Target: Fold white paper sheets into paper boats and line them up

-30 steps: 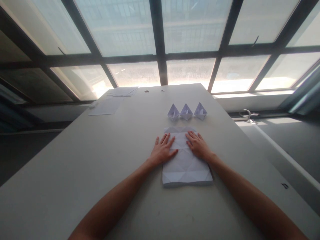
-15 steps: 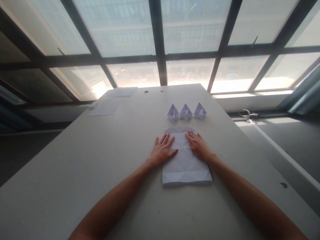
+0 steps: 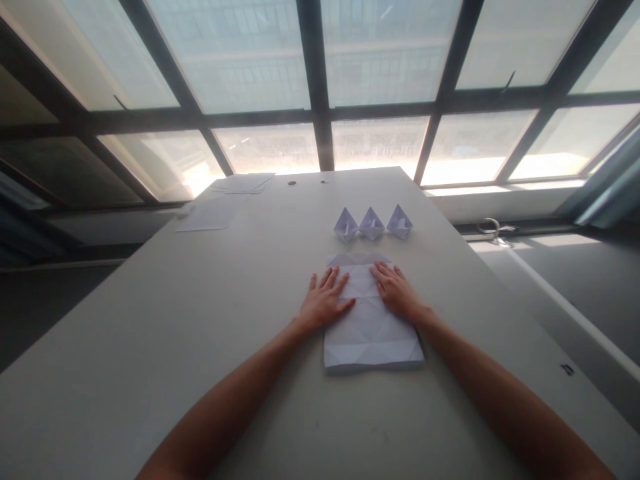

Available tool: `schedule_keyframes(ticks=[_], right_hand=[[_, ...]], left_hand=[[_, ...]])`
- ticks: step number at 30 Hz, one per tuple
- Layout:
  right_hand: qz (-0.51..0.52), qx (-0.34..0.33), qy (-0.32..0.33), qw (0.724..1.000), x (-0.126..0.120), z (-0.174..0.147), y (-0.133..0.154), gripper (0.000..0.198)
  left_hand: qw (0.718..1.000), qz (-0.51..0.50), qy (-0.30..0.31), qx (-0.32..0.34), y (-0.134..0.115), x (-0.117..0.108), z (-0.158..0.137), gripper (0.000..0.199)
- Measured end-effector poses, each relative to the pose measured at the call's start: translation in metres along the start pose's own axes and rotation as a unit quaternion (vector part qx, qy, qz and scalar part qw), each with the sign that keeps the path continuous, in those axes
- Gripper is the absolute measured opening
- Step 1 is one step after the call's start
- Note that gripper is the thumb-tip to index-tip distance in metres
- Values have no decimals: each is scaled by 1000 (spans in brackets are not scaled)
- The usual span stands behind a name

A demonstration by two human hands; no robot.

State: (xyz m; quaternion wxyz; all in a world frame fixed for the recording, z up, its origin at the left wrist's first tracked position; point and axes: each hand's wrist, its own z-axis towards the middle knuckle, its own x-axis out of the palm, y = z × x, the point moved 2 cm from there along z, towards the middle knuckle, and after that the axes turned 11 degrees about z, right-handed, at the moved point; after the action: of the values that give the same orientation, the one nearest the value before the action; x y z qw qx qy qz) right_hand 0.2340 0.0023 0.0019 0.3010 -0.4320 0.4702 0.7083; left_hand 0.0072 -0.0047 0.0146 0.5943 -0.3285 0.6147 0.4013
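While daylight comes in thru the big window (image 3: 250, 60), the person at the white table (image 3: 165, 360) has both bare hands on a creased white paper (image 3: 373, 327). It's on the near half of the tabletop, a bit R of the middle from where they sit, btwn the two forearms. L hand (image 3: 324, 303) is open, palm down, fingers spread over the paper's L edge, thumb pointing in twd the centre. R hand (image 3: 396, 293) is open too, laid over the R edge w/ fingers closer tog., angled up & in. Neither's gripping anything; both just rest on it. Hands are apart, w/ a strip of paper showing btwn. Folds cross the sheet in diagonals plus straight lines; near edge has a shaded strip, can't tell if it's folded or lifted.

Just beyond the paper's far end, three small folded paper shapes (image 3: 371, 227) stand in a row, pointed tops up. Far L of the table: flat loose sheets (image 3: 207, 215), some overlapping. Small dark mark (image 3: 567, 369) near the R edge.
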Motion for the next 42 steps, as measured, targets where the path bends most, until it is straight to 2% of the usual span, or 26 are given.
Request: schedule_keyframes(ticks=[13, 18, 22, 26, 29, 36, 39, 42], right_hand=[[0, 0, 5, 1000, 0, 0, 0, 52], [0, 0, 0, 1000, -1, 0, 1, 51], [9, -5, -3, 1000, -3, 0, 4, 50], [25, -5, -22, 999, -5, 0, 5, 49], [44, -17, -27, 999, -5, 1, 3, 48], [71, -101, 50, 991, -9, -4, 1, 56], [71, -116, 52, 989, -11, -5, 0, 61], [80, -119, 36, 989, -11, -4, -1, 59]], left_hand=[[1000, -5, -2, 1, 0, 0, 0, 78], [999, -22, -33, -10, 1, -1, -1, 79], [998, -49, -19, 42, 2, -4, -1, 70], [995, -67, 4, 79, 3, -4, -2, 75], [995, -72, 4, 72, 4, -3, -1, 77], [993, -107, -16, 44, 5, 1, 1, 78], [990, -134, -34, 28, 7, 1, 2, 74], [986, -158, -54, 11, 9, 1, 2, 63]])
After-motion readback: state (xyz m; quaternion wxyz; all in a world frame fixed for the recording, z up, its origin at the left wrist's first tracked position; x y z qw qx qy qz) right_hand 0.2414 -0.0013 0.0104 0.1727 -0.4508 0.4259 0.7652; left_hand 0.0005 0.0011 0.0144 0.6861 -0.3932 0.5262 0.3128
